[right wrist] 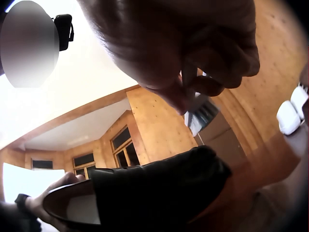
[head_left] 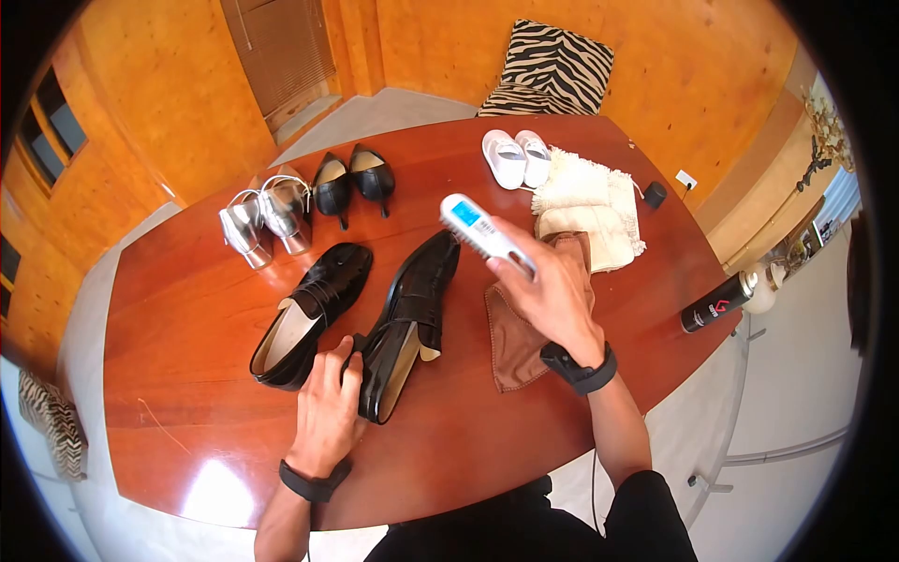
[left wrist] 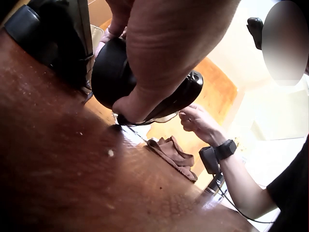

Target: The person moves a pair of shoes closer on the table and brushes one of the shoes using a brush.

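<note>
My left hand (head_left: 326, 398) grips a black loafer (head_left: 412, 295) by its heel, its toe pointing away from me. In the left wrist view, fingers and thumb close around the loafer's heel (left wrist: 108, 72). My right hand (head_left: 554, 292) holds a white-handled brush (head_left: 479, 228) with a blue label, bristles down, just beside the loafer's toe. The right wrist view shows the brush's bristles (right wrist: 205, 116) apart from and above the loafer's dark upper (right wrist: 145, 188). Its mate, another black loafer (head_left: 330, 281), stands to the left on the table.
A brown cloth (head_left: 513, 351) lies under my right hand, beside a cream fringed towel (head_left: 590, 201). Silver heels (head_left: 284, 220), black pumps (head_left: 374, 176) and small white shoes (head_left: 507, 161) stand farther back on the table (head_left: 459, 440). A black spray can (head_left: 716, 302) and black cap (head_left: 655, 195) are at right.
</note>
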`<state>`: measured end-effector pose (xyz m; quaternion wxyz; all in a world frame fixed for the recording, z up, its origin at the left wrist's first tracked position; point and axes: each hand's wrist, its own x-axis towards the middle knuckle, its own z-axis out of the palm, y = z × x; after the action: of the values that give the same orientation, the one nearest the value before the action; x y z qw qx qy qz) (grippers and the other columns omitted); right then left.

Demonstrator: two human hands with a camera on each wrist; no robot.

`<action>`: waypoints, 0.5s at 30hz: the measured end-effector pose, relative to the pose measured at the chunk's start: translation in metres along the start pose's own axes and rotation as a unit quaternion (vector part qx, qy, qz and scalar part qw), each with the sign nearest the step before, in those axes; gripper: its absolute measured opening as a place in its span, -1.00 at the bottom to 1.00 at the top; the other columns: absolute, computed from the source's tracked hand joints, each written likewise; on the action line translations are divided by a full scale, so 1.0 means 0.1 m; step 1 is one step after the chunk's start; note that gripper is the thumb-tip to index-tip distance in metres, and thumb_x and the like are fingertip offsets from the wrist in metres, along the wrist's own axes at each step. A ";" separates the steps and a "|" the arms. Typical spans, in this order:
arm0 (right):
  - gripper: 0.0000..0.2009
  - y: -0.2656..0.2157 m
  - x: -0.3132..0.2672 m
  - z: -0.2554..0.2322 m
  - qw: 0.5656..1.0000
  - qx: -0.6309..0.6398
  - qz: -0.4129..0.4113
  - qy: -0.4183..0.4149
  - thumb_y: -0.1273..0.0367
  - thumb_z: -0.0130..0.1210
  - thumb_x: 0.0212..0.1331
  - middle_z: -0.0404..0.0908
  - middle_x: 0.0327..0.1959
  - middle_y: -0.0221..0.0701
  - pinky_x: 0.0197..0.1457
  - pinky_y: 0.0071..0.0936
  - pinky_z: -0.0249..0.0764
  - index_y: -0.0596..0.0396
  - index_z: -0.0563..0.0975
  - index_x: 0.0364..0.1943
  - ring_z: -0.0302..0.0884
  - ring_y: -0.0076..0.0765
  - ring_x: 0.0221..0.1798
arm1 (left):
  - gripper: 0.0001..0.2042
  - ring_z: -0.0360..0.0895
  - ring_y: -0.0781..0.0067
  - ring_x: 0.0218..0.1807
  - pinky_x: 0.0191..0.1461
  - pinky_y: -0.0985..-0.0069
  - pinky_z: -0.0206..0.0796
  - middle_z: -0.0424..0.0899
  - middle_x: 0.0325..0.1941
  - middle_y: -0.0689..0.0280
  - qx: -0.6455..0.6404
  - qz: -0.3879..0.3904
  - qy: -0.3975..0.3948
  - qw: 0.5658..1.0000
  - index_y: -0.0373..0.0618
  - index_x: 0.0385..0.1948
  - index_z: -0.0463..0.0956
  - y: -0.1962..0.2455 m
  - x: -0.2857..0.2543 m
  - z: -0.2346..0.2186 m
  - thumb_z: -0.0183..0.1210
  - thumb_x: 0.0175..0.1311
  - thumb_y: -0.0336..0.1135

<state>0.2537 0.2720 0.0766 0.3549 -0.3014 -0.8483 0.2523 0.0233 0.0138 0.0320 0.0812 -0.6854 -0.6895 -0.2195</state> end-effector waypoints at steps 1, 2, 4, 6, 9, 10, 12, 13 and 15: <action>-0.49 0.06 -0.03 0.10 0.999 0.023 -0.034 -0.003 0.32 0.35 0.49 0.85 -0.02 0.01 -0.07 -0.18 0.70 0.02 0.60 0.49 0.86 0.09 -0.16 | -0.22 0.61 -0.21 0.25 0.17 0.05 0.68 0.53 0.46 -0.10 -0.007 -0.009 0.005 1.000 -0.37 0.27 0.48 -0.02 -0.01 0.02 0.42 -0.24 -0.69; -0.46 0.08 -0.06 0.16 0.996 0.062 -0.055 -0.035 0.29 0.34 0.51 0.84 0.05 0.04 0.01 -0.16 0.72 0.01 0.57 0.52 0.87 0.15 -0.07 | -0.22 0.61 -0.21 0.25 0.17 0.05 0.68 0.53 0.46 -0.10 -0.007 -0.009 0.004 1.000 -0.37 0.27 0.48 -0.03 -0.01 0.03 0.42 -0.24 -0.69; -0.43 0.14 -0.07 0.29 0.992 0.086 -0.043 -0.081 0.25 0.31 0.54 0.83 -0.09 0.08 -0.04 -0.08 0.71 -0.01 0.52 0.58 0.84 0.23 -0.14 | -0.27 0.62 -0.26 0.26 0.17 0.04 0.68 0.55 0.42 -0.11 -0.024 -0.031 0.017 0.999 -0.37 0.24 0.48 -0.05 -0.01 0.05 0.40 -0.18 -0.71; -0.43 0.19 0.01 0.27 0.998 0.000 -0.005 -0.068 0.25 0.27 0.56 0.82 -0.16 0.10 -0.08 -0.02 0.69 0.00 0.50 0.59 0.82 0.27 -0.19 | -0.29 0.63 -0.28 0.27 0.18 0.03 0.68 0.56 0.41 -0.11 -0.051 -0.056 0.022 0.997 -0.38 0.22 0.48 -0.05 0.01 0.04 0.41 -0.17 -0.71; -0.46 0.29 0.13 0.20 0.993 -0.100 0.029 -0.059 0.25 0.24 0.58 0.82 -0.18 0.11 -0.10 0.02 0.67 0.02 0.51 0.57 0.80 0.30 -0.19 | -0.32 0.65 -0.31 0.30 0.18 0.02 0.68 0.58 0.38 -0.11 -0.066 -0.078 0.019 0.995 -0.37 0.19 0.47 -0.12 0.00 0.06 0.47 -0.13 -0.68; -0.47 0.27 0.13 0.23 0.999 -0.041 0.003 -0.034 0.24 0.24 0.58 0.82 -0.17 0.11 -0.10 0.02 0.66 0.03 0.52 0.56 0.80 0.31 -0.19 | -0.32 0.66 -0.31 0.29 0.19 0.02 0.66 0.60 0.38 -0.10 -0.064 -0.083 0.019 0.994 -0.36 0.18 0.47 -0.15 -0.01 0.08 0.59 -0.06 -0.51; -0.47 0.19 0.13 0.23 0.998 0.016 0.029 -0.052 0.23 0.22 0.60 0.82 -0.09 0.13 -0.03 0.01 0.67 0.05 0.52 0.55 0.81 0.33 -0.11 | -0.30 0.67 -0.31 0.28 0.19 0.03 0.65 0.61 0.39 -0.08 -0.062 -0.090 0.019 0.994 -0.34 0.16 0.47 -0.15 -0.01 0.09 0.71 0.01 -0.34; -0.47 0.16 0.13 0.23 0.998 0.016 0.029 -0.052 0.23 0.22 0.60 0.82 -0.09 0.13 -0.03 0.01 0.67 0.05 0.52 0.55 0.81 0.33 -0.11 | -0.28 0.67 -0.30 0.27 0.20 0.03 0.65 0.61 0.39 -0.07 -0.066 -0.098 0.012 0.993 -0.34 0.17 0.47 -0.14 0.00 0.07 0.71 -0.01 -0.35; -0.47 0.12 0.15 0.27 0.995 0.037 0.057 -0.074 0.22 0.23 0.60 0.82 -0.03 0.14 0.03 -0.03 0.69 0.04 0.51 0.56 0.82 0.33 -0.03 | -0.27 0.67 -0.30 0.27 0.21 0.02 0.65 0.61 0.40 -0.06 -0.067 -0.108 0.004 0.992 -0.33 0.18 0.46 -0.13 0.01 0.03 0.71 -0.03 -0.36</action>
<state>0.2295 0.2847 0.0589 0.2873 -0.3165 -0.8439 0.3243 0.0108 0.0165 0.0269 0.0133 -0.6104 -0.7425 -0.2755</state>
